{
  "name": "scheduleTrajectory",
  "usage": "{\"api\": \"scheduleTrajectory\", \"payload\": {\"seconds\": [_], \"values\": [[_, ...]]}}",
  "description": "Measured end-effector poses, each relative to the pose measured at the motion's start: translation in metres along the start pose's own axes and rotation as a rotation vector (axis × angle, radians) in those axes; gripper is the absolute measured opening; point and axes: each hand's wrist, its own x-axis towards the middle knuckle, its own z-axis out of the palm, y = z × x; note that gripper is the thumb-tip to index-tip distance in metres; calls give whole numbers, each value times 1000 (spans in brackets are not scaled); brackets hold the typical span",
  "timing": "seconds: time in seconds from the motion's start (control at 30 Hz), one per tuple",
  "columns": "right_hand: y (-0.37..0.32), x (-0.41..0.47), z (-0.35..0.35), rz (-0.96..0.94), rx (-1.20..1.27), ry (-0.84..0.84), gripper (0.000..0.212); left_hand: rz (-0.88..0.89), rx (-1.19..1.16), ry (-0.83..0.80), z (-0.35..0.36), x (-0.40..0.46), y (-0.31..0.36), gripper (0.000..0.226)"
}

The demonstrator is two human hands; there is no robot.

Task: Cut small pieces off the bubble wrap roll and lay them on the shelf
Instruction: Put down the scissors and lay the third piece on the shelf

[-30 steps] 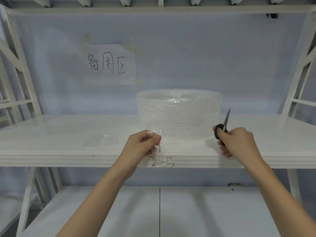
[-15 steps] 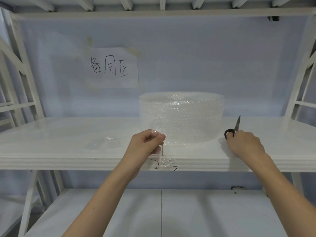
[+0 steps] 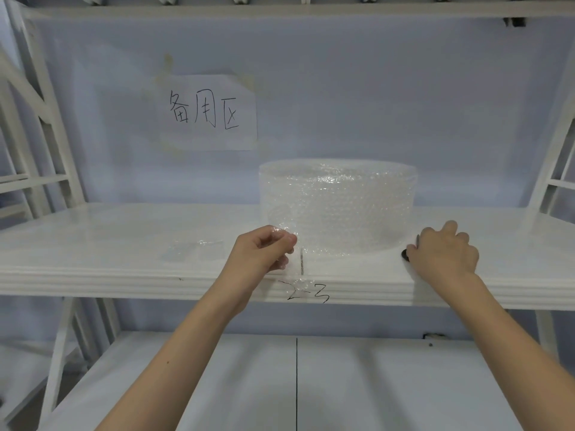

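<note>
left hand (image 3: 264, 253) pinching loose end of bubble wrap roll (image 3: 337, 206) standing on shelf (image 3: 93, 244); right hand (image 3: 443, 255) flat over scissors (image 3: 405, 254), grip unclear; cut pieces (image 3: 196, 248) lying left

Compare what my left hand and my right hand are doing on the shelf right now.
The left hand is curled, pinching the loose end of the bubble wrap roll at the shelf's front edge; the right hand lies palm down on the shelf, right of the roll. The left grips clear wrap; the right covers the scissors, only a black handle showing. Both are at the same shelf level.
</note>
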Motion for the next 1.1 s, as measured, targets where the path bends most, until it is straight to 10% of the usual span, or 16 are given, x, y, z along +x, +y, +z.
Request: {"api": "scheduleTrajectory", "payload": {"seconds": [0.17,0.5,1.1], "values": [[-24,-23,-10,-265,323,292,23,-10,37,-2,-12,2,-4,17],[-133,-82,-44,-457,1274,-440,18,1,122,37,-40,9,-3,15],[-186,-74,-32,-308,1506,-687,6,51,55,146,-79,25,-5,14]]}}
